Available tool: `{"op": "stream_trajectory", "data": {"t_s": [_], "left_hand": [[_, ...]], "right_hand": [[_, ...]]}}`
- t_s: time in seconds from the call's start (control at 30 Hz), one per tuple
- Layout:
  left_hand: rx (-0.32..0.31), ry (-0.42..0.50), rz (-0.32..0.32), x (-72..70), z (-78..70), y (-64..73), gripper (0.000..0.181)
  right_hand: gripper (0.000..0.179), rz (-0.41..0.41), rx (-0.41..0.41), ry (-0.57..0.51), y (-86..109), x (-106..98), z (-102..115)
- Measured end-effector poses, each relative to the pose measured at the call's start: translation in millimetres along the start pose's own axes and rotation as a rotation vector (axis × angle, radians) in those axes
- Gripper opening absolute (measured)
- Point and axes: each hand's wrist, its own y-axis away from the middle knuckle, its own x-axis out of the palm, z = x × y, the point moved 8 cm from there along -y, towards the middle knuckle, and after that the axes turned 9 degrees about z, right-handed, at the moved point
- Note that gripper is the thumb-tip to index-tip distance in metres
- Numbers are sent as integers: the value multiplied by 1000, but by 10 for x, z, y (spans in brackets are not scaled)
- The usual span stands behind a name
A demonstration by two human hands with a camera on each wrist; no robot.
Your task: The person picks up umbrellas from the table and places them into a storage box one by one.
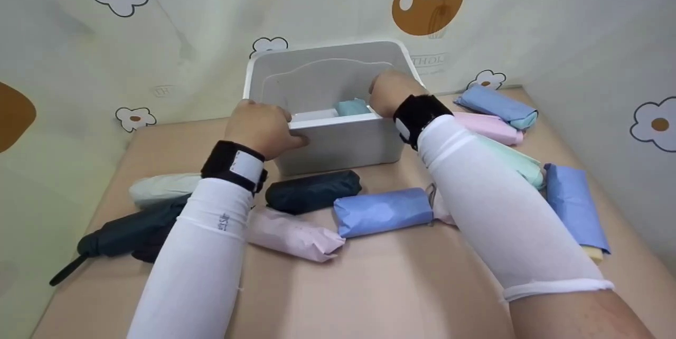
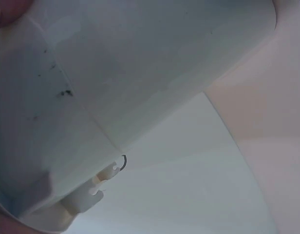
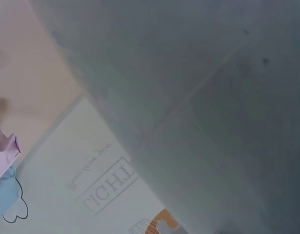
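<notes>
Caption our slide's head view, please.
Left hand and right hand hold a white rectangular plastic bin behind a dark fabric roll.

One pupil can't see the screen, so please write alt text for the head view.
A person's left hand and right hand hold a white plastic bin by its rim, a teal bundle inside. What look like folded umbrellas, dark, blue, pink and green, lie before and beside it on a tan table.

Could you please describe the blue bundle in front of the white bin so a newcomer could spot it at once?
Find the large white bin, then look at the tabletop in front of it. The blue bundle lies there, right of a dark bundle and a pale pink bundle; its blue colour sets it apart from both.
</notes>
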Motion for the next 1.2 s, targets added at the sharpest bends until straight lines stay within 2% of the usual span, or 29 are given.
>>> {"op": "stream_trajectory", "data": {"t_s": [0.27,0.5,0.63,0.9,1.07,1.2], "left_hand": [[-4,3,2,1,3,2,49],[-8,16,12,7,11,13,47],[-6,19,6,11,10,15,47],[-1,27,5,5,8,22,47],[1,16,9,13,8,26,47],[-5,18,16,2,2,20,47]], "right_hand": [[29,-5,4,-9,3,-4,-7],[43,-16,7,-14,44,-33,-5],[43,-46,0,-40,70,-44,-21],[39,-187,-123,-61,122,-94,-10],[36,-230,-229,-108,193,-114,-29],[37,-255,-282,-156,274,-172,-123]]}}
